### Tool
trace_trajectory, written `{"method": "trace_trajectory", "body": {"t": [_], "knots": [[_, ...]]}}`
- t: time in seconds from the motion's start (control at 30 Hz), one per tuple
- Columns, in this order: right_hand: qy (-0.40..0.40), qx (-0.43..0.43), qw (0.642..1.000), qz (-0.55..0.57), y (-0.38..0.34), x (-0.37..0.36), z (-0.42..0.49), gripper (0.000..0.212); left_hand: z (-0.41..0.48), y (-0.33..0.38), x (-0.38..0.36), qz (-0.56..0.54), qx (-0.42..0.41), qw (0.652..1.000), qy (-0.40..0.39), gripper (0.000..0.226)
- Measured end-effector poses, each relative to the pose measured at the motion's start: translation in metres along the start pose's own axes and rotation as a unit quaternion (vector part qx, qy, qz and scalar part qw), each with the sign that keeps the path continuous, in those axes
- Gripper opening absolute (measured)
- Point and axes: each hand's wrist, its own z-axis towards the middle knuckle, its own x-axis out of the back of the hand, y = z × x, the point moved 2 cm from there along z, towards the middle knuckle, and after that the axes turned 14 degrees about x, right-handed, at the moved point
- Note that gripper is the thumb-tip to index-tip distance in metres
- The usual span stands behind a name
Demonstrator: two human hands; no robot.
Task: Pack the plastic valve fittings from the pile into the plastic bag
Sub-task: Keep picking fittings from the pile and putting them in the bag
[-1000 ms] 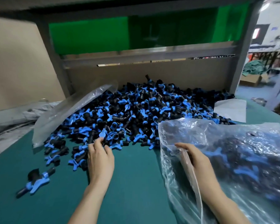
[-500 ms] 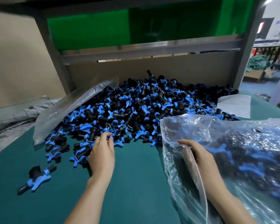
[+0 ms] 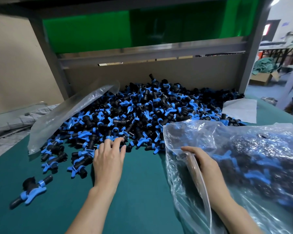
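Black fittings (image 3: 159,108) with blue winged handles lie heaped at 12 o'clock on the counter (image 3: 142,191). The clear bag (image 3: 243,149) at 3 o'clock holds more. The left hand (image 3: 108,157) has its grip curled round fittings at the heap's edge; the right hand (image 3: 201,159) pinches the bag's mouth.

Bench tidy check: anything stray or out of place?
One valve fitting lies alone on the green mat at near left, apart from the pile. A loose empty clear bag is draped over the pile's left edge.
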Motion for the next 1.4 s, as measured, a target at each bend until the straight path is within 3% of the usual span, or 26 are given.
{"method": "trace_trajectory", "body": {"t": [0.1, 0.17, 0.27, 0.43, 0.63, 0.83, 0.97, 1.1, 1.4], "knots": [[-0.003, 0.000, 1.000, -0.003, 0.001, 0.000, -0.001, 0.053, -0.001, -0.002, 0.004, -0.061, 0.045, 0.997, -0.019, 0.018], [-0.006, -0.003, 1.000, -0.006, 0.001, 0.000, -0.001, 0.054, -0.004, -0.005, 0.011, -0.194, 0.134, 0.971, -0.037, 0.014], [-0.008, -0.006, 1.000, -0.008, 0.000, 0.001, -0.001, 0.054, -0.011, -0.006, 0.014, -0.404, 0.259, 0.874, -0.081, 0.006], [-0.007, -0.004, 1.000, -0.007, -0.002, 0.002, -0.001, 0.052, -0.011, -0.002, 0.015, -0.598, 0.376, 0.690, -0.159, 0.015], [-0.006, 0.002, 1.000, -0.014, -0.002, 0.002, -0.001, 0.054, -0.019, 0.007, 0.009, -0.669, 0.390, 0.584, -0.242, 0.013], [-0.004, 0.000, 1.000, -0.001, -0.001, 0.001, -0.001, 0.053, -0.019, 0.010, 0.007, -0.745, 0.447, 0.383, -0.314, 0.022], [-0.003, -0.003, 1.000, 0.000, -0.002, 0.002, 0.000, 0.051, -0.018, 0.008, 0.009, -0.771, 0.459, 0.281, -0.339, 0.027], [-0.004, 0.001, 1.000, -0.001, -0.002, 0.002, -0.001, 0.053, -0.020, 0.009, 0.008, -0.774, 0.471, 0.247, -0.342, 0.019], [-0.005, 0.003, 1.000, 0.001, -0.003, 0.003, -0.001, 0.052, -0.020, 0.005, 0.003, -0.767, 0.473, 0.283, -0.330, 0.011]]}}
